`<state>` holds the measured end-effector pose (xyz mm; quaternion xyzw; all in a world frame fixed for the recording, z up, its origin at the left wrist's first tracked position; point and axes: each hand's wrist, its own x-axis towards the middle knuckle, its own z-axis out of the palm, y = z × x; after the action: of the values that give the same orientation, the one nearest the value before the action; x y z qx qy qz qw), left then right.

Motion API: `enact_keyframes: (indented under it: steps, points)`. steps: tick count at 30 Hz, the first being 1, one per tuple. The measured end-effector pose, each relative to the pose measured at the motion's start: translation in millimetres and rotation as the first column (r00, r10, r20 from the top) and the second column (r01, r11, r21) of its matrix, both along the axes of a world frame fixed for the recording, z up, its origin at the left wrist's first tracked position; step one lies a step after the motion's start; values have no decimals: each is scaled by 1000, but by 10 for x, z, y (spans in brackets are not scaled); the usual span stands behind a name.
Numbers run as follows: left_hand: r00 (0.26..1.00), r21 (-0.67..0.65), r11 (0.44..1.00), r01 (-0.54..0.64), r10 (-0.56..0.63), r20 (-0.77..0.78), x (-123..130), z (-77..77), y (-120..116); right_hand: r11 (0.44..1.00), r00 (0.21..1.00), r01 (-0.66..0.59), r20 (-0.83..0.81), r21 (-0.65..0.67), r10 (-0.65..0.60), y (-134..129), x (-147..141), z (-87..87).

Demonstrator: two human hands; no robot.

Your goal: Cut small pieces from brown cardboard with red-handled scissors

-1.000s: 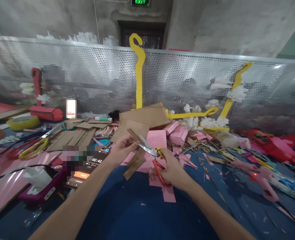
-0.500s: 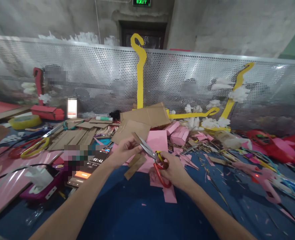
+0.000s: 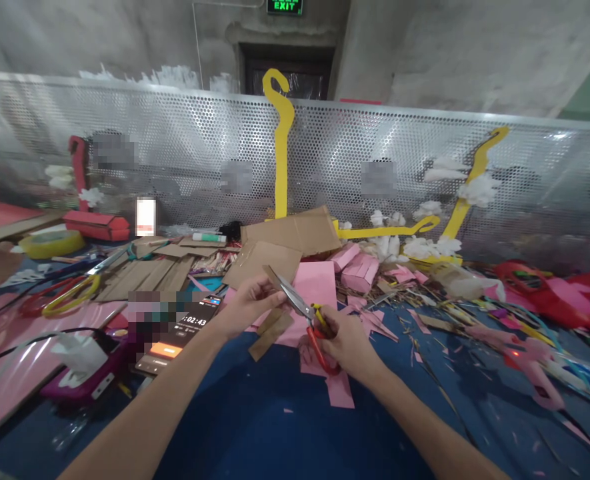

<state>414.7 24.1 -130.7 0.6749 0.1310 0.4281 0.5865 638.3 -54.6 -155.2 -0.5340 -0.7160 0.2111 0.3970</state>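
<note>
While your right hand (image 3: 345, 340) grips the red-and-yellow scissors (image 3: 307, 311), blades toward eleven o'clock, your left hand (image 3: 245, 303) pinches a cardboard strip (image 3: 269, 274) by their tips; loose brown pieces (image 3: 269, 335) lie toward eight o'clock.

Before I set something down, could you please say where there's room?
Mostly bare: the blue tabletop between the forearms, nearer than the scissors and pink paper, barring tiny scraps. Crowded: leftward around the phone, rightward around the glue gun.

room light was dim, the far exit sign (image 3: 285, 7) glowed green, glare streaked the metal panel (image 3: 199, 147), shadow darkened the near tabletop (image 3: 275, 433), pixelation masked patches, edges looked stretched and soft
</note>
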Motion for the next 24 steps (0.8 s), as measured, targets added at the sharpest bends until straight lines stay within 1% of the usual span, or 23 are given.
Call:
enact_keyframes:
  steps: [4,9,15,19,21,24]
  points:
    - [1000,-9,1000,2,-2,-3,3,12,-8,1000,1000,25,11,-2,-25,6,4,-6]
    - [1000,-13,1000,6,-6,10,18,16,-15,1000,1000,23,-5,-10,-23,8,-8,-5]
    - [999,-53,998,-42,43,16,50,3,-20,999,993,32,-117,-13,-34,40,-4,-6]
    - [987,-106,983,-149,155,46,47,-6,-3,995,999,38,-18,92,-37,19,12,-11]
    - [983,-120,977,-175,180,32,42,-8,3,992,998,48,37,118,-53,-1,4,-10]
    - [978,-108,973,-205,207,4,44,-4,1,987,994,68,71,143,-79,-20,-13,3]
